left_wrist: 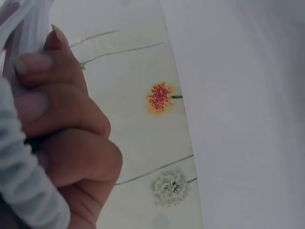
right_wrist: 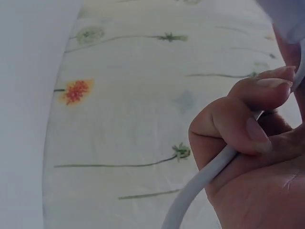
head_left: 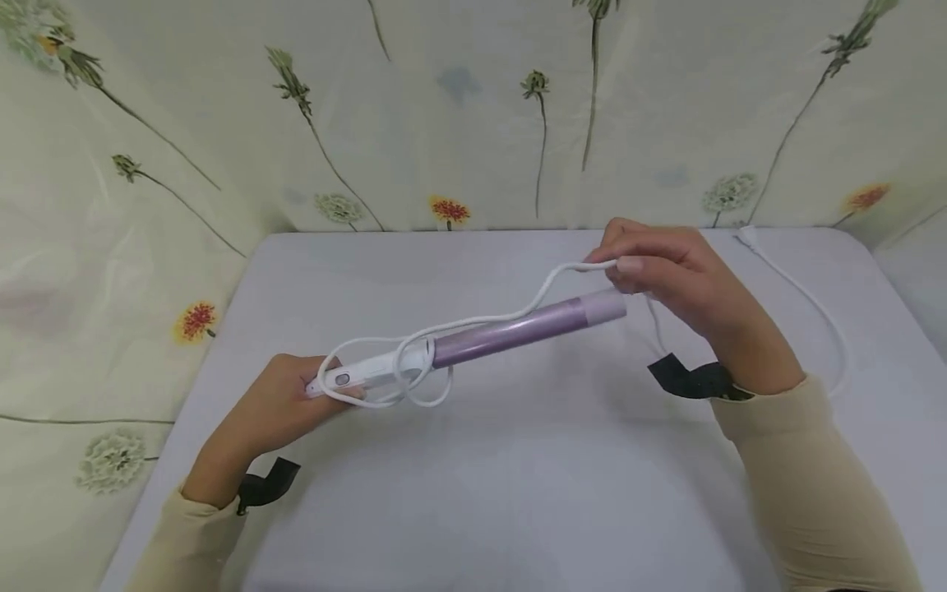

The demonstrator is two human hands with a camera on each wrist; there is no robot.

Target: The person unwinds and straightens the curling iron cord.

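A curling iron with a purple barrel (head_left: 510, 332) and a white handle (head_left: 377, 370) is held slantwise above the table. My left hand (head_left: 284, 403) grips the handle end; in the left wrist view its fingers (left_wrist: 71, 114) are curled. Loops of white cord (head_left: 473, 321) lie around the handle and run along the barrel. Near the barrel's pale tip, my right hand (head_left: 673, 275) pinches the cord between thumb and fingers. In the right wrist view the cord (right_wrist: 198, 183) passes under the curled fingers and across the palm.
The cord's far part (head_left: 810, 300) trails over the right side of the white table (head_left: 518, 493). Behind the table and at its left hangs a flower-printed cloth (head_left: 459, 123). Black straps (head_left: 691, 378) are at both wrists.
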